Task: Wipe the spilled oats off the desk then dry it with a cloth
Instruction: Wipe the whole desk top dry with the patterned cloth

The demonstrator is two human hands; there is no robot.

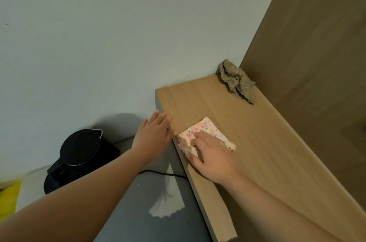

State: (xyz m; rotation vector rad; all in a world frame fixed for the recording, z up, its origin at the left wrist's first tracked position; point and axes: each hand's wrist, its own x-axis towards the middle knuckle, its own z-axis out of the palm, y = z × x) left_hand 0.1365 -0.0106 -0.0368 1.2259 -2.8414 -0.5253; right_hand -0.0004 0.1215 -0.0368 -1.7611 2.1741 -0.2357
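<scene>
- Head view: the right hand presses the speckled sponge onto the desk at its left edge, with fingers bent over it and thumb against its near side.
- The left hand, fingers straight and holding nothing, is just beside that edge.
- The crumpled cloth lies at the far corner, beyond the right hand, which is nearer to it.
- No oats can be made out on the desk.

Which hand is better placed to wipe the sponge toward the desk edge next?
Probably right: the right hand grips the sponge on the desk; the left hand lies open at the edge, off the sponge.
</scene>
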